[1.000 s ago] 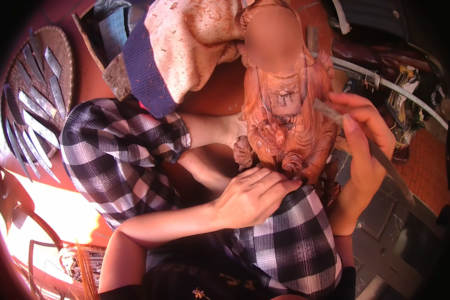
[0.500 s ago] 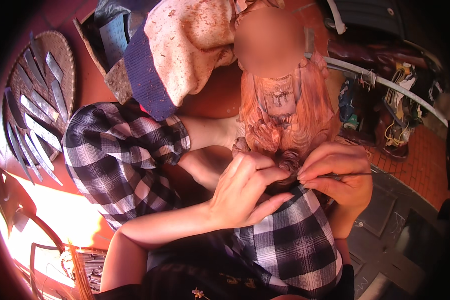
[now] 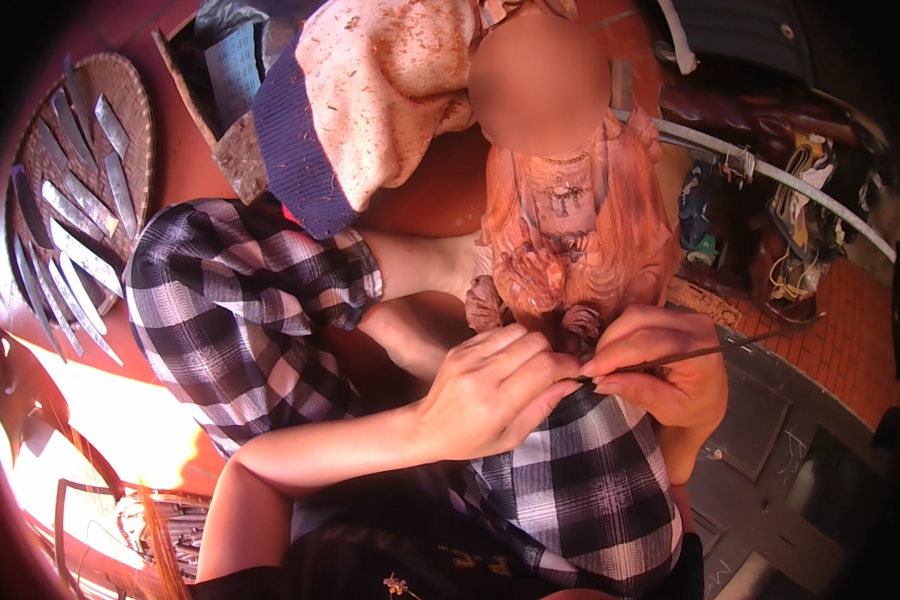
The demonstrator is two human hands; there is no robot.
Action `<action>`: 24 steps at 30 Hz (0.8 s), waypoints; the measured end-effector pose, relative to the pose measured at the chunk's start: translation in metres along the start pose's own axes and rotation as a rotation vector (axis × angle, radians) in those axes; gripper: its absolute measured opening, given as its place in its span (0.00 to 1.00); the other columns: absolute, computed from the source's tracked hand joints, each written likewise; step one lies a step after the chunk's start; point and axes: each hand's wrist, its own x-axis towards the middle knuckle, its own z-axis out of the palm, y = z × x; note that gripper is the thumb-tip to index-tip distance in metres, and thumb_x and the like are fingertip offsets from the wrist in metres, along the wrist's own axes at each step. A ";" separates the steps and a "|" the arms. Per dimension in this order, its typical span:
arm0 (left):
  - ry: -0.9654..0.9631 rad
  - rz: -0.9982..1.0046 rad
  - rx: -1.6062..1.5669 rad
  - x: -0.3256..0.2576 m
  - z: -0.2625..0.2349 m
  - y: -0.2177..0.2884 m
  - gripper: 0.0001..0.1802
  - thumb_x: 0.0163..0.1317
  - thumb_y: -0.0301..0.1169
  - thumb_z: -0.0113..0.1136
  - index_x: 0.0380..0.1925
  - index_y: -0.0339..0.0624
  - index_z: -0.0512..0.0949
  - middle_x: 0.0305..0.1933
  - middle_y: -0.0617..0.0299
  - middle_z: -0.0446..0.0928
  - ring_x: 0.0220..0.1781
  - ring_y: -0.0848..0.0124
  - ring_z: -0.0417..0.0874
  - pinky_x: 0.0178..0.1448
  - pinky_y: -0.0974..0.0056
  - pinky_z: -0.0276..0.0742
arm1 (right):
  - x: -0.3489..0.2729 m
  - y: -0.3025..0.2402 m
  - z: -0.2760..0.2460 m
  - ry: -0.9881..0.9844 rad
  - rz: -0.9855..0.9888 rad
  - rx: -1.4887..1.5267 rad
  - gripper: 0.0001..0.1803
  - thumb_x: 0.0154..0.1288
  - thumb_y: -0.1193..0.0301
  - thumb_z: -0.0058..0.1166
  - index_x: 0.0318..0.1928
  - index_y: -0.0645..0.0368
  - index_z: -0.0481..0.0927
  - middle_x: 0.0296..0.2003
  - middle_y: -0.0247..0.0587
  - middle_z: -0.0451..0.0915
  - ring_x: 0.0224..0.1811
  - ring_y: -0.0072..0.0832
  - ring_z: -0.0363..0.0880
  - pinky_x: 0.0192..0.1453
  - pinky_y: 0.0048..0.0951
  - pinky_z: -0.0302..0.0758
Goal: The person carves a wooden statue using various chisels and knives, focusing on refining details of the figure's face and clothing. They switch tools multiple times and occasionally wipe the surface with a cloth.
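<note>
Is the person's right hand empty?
No, the right hand pinches a long, thin, dark tool near the carved reddish-brown wooden figure.

The carved wooden figure (image 3: 580, 225) is blurred at the head; its lower end is hidden behind the left hand (image 3: 495, 388) and right hand (image 3: 670, 365). Both hands obscure the thin tool (image 3: 708, 352) at its inner end. The view's upper edge crops the shavings-strewn cloth (image 3: 385, 90).

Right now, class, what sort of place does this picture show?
Probably a woodcarving workspace: a carved wooden figure, a woven tray of metal blades, and a shaving-speckled cloth.
</note>
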 end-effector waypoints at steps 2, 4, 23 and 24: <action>-0.005 0.005 -0.022 0.001 -0.001 0.000 0.12 0.55 0.27 0.72 0.38 0.38 0.81 0.35 0.58 0.76 0.34 0.59 0.79 0.38 0.59 0.77 | 0.000 0.001 0.000 -0.004 -0.002 0.002 0.11 0.52 0.76 0.74 0.37 0.62 0.89 0.32 0.43 0.84 0.32 0.33 0.84 0.36 0.30 0.78; -0.018 0.011 -0.038 0.001 -0.002 -0.001 0.12 0.55 0.26 0.71 0.39 0.38 0.81 0.35 0.58 0.76 0.34 0.59 0.80 0.38 0.59 0.77 | -0.001 0.003 0.002 -0.005 -0.006 0.017 0.11 0.52 0.74 0.75 0.36 0.61 0.88 0.31 0.43 0.84 0.32 0.34 0.84 0.36 0.30 0.78; -0.041 0.025 -0.067 -0.002 -0.003 -0.004 0.10 0.55 0.26 0.70 0.36 0.38 0.80 0.34 0.57 0.77 0.35 0.58 0.80 0.38 0.58 0.78 | 0.002 0.003 0.003 -0.147 -0.012 -0.083 0.10 0.55 0.70 0.72 0.37 0.57 0.86 0.33 0.38 0.82 0.32 0.36 0.83 0.36 0.33 0.77; -0.040 0.025 -0.069 -0.002 -0.003 -0.004 0.10 0.56 0.26 0.70 0.36 0.38 0.80 0.34 0.57 0.77 0.35 0.58 0.80 0.38 0.58 0.78 | 0.002 0.002 0.003 -0.151 -0.010 -0.084 0.10 0.55 0.70 0.72 0.37 0.57 0.86 0.33 0.38 0.82 0.32 0.36 0.83 0.36 0.33 0.77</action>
